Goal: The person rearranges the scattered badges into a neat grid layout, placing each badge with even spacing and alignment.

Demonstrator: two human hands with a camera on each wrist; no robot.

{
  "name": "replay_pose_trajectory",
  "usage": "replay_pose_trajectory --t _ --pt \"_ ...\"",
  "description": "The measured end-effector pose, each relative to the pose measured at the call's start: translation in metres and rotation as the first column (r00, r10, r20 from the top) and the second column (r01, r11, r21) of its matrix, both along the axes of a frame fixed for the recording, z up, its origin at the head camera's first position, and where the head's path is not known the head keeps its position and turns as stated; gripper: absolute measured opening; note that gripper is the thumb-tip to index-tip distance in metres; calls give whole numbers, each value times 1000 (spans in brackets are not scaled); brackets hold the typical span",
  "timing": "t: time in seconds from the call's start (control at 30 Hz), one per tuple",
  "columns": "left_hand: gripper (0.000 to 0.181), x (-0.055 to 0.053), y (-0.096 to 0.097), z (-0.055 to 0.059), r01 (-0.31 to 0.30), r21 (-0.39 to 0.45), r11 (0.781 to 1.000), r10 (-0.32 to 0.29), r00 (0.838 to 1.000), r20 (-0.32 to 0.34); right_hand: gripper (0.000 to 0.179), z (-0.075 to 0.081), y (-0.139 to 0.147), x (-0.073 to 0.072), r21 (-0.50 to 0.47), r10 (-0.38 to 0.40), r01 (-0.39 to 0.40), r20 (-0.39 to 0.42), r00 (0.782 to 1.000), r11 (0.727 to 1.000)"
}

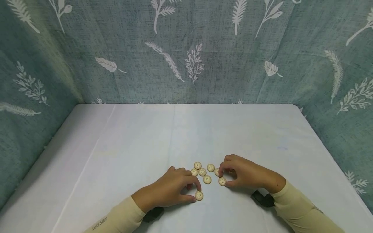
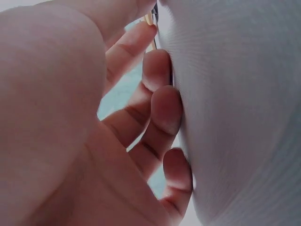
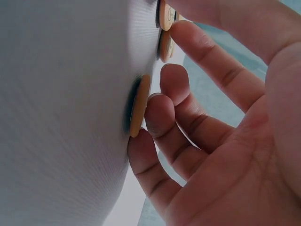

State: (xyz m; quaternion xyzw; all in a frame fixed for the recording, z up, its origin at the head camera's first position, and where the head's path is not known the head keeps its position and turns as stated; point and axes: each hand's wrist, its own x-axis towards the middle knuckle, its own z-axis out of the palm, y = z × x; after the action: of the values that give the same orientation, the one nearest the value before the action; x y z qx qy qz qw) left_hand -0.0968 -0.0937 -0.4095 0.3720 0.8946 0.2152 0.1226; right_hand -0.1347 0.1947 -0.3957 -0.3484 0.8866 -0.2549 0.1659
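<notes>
Several round, pale wooden buttons lie on the white table. My left hand [image 1: 172, 187] pinches one button [image 1: 199, 195] between thumb and index finger, low on the tabletop. My right hand [image 1: 244, 171] pinches another button [image 1: 222, 181] by its edges. A further button [image 1: 216, 171] lies partly behind the right index finger. In the right wrist view, a button [image 3: 140, 106] stands out from the table beside the curled outer fingers. The left wrist view shows the left fingertips [image 2: 165, 109] against the cloth, with the pinched button mostly hidden at the top.
Between the hands lie loose buttons, among them one in front [image 1: 207, 179] and one farther back [image 1: 210, 167]. Three more sit close together by the left knuckles, one being the rear button [image 1: 197, 165]. Patterned green curtains [image 1: 186, 51] border the white table [image 1: 131, 139].
</notes>
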Motion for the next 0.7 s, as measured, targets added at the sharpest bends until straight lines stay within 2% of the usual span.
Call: replay_pose_trajectory --t 0.47,0.7 --pt "22 2 0 2 -7 15 1000 7 1000 -9 25 -1 -1 0 -12 24 -24 -14 1000 1000" --pt "22 1 0 1 -5 15 1000 5 1000 -4 25 0 -4 1 3 19 -19 9 1000 1000"
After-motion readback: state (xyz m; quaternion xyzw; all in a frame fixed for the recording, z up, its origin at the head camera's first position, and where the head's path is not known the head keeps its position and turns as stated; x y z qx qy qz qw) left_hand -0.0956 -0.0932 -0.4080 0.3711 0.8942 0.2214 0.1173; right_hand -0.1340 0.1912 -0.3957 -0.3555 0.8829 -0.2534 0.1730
